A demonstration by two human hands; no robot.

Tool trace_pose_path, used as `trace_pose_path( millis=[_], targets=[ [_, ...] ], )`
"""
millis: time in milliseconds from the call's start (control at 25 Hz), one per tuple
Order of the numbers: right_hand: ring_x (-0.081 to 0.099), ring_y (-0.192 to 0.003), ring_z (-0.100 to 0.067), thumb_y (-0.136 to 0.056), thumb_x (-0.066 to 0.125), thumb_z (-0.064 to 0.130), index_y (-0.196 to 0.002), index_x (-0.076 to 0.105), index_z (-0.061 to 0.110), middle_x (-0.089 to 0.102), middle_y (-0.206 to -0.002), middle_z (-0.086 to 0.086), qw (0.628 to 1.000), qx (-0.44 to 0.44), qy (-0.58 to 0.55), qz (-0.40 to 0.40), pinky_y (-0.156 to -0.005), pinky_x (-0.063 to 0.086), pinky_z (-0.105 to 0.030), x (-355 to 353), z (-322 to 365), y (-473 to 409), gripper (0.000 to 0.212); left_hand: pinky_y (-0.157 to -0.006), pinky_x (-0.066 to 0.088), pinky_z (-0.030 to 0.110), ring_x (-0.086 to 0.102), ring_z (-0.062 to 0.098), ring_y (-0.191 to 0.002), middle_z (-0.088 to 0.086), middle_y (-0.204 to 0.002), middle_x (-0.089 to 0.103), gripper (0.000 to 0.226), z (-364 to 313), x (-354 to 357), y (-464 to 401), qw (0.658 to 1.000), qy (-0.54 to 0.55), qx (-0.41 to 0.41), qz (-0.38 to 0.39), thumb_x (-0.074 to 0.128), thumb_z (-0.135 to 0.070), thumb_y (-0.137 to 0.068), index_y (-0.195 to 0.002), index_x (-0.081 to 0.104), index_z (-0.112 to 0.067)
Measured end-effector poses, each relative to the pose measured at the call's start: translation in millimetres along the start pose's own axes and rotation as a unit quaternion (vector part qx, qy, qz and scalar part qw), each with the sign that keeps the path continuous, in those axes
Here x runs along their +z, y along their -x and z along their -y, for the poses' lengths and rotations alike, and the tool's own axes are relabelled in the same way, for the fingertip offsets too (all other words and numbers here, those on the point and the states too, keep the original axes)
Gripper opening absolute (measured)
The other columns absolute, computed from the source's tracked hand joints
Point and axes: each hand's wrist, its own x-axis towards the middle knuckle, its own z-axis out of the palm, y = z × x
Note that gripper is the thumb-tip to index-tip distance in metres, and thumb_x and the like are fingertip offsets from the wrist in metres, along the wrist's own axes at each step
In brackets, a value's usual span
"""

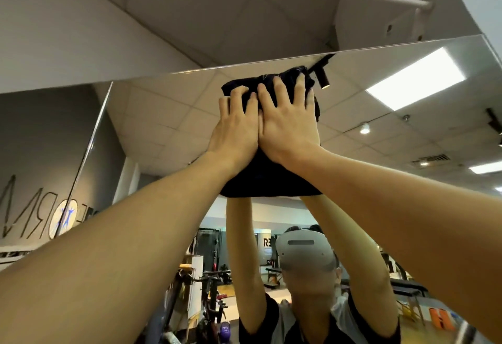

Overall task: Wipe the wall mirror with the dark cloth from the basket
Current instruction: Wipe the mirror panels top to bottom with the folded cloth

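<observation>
The wall mirror (163, 115) fills most of the head view, and its top edge runs just above my hands. A dark cloth (267, 178) is pressed flat against the glass near that top edge. My left hand (236, 126) and my right hand (288, 120) lie side by side on the cloth with fingers spread, pushing it onto the mirror. Both arms reach up and forward. The cloth's middle is hidden under my hands. The basket is not in view.
The mirror's left edge (89, 148) meets a grey wall with lettering (24, 207). A white ceiling and a white wall bracket (399, 1) sit above the mirror. My reflection with a headset and gym equipment show in the glass below the cloth.
</observation>
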Motion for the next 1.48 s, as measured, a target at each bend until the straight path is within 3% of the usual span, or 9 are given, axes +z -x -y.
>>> trace_pose_path(
  millis=[560, 920, 1080, 1200, 1280, 1400, 1480],
  targets=[
    [0.001, -0.155, -0.048, -0.108, 0.022, 0.041, -0.161, 0.024, 0.020, 0.020, -0.168, -0.012, 1.000, 0.003, -0.009, -0.012, -0.126, 0.009, -0.061, 45.0, 175.6, -35.7, 0.058, -0.090, 0.048, 0.036, 0.028, 0.027, -0.135, 0.004, -0.156, 0.023, 0.045, 179.4, -40.9, 19.8, 1.000, -0.010, 0.011, -0.010, 0.034, -0.034, -0.108, -0.150, 0.036, -0.017],
    [0.002, -0.154, -0.050, -0.107, 0.022, 0.041, -0.161, 0.026, 0.017, 0.023, -0.167, -0.014, 1.000, -0.020, -0.013, -0.015, -0.125, 0.011, -0.063, 73.7, 282.9, -52.5, 0.059, -0.102, 0.048, 0.043, 0.027, 0.030, -0.139, 0.007, -0.157, 0.024, 0.047, 285.7, -67.7, 40.2, 0.999, -0.040, 0.000, -0.012, 0.036, -0.033, -0.107, -0.151, 0.036, -0.015],
    [0.005, -0.153, -0.051, -0.107, 0.023, 0.041, -0.160, 0.026, 0.016, 0.023, -0.166, -0.016, 1.000, -0.021, -0.012, -0.005, -0.123, 0.014, -0.064, 78.9, 313.8, -56.7, 0.059, -0.095, 0.047, 0.041, 0.028, 0.031, -0.137, 0.007, -0.157, 0.024, 0.047, 315.8, -78.0, 48.8, 0.999, -0.043, -0.005, -0.007, 0.041, -0.032, -0.106, -0.150, 0.037, -0.016],
    [0.017, -0.150, -0.050, -0.104, 0.028, 0.042, -0.154, 0.037, 0.017, 0.034, -0.160, -0.013, 0.999, -0.019, -0.031, -0.011, -0.120, 0.022, -0.062, 79.5, 316.8, -56.2, 0.057, -0.087, 0.044, 0.038, 0.028, 0.033, -0.138, 0.008, -0.156, 0.027, 0.047, 319.3, -79.7, 48.8, 0.998, -0.065, -0.005, 0.002, 0.046, -0.029, -0.104, -0.148, 0.041, -0.014],
    [0.030, -0.143, -0.045, -0.099, 0.034, 0.045, -0.142, 0.048, 0.020, 0.044, -0.151, -0.010, 0.998, -0.031, -0.051, -0.024, -0.113, 0.030, -0.057, 75.9, 308.5, -62.1, 0.052, -0.095, 0.045, 0.040, 0.028, 0.035, -0.139, 0.010, -0.156, 0.031, 0.044, 321.4, -78.9, 43.8, 0.997, -0.075, 0.011, -0.003, 0.048, -0.023, -0.101, -0.143, 0.046, -0.009],
    [0.036, -0.135, -0.042, -0.094, 0.038, 0.054, -0.136, 0.051, 0.023, 0.044, -0.147, -0.012, 0.997, -0.059, -0.034, -0.023, -0.107, 0.032, -0.051, 72.3, 292.6, -80.6, 0.053, -0.115, 0.035, 0.044, 0.027, 0.035, -0.142, 0.012, -0.155, 0.039, 0.036, 323.0, -77.8, 26.3, 0.999, -0.044, 0.011, -0.020, 0.045, -0.014, -0.100, -0.133, 0.053, -0.003],
    [0.033, -0.139, -0.044, -0.097, 0.036, 0.053, -0.138, 0.050, 0.024, 0.043, -0.150, -0.013, 0.998, -0.053, -0.027, -0.025, -0.111, 0.029, -0.051, 74.9, 290.4, -84.6, 0.052, -0.114, 0.036, 0.043, 0.029, 0.033, -0.140, 0.014, -0.143, 0.051, 0.032, 321.5, -75.3, 16.9, 0.999, 0.011, -0.037, -0.020, 0.041, -0.014, -0.101, -0.130, 0.051, -0.003]
  ],
)
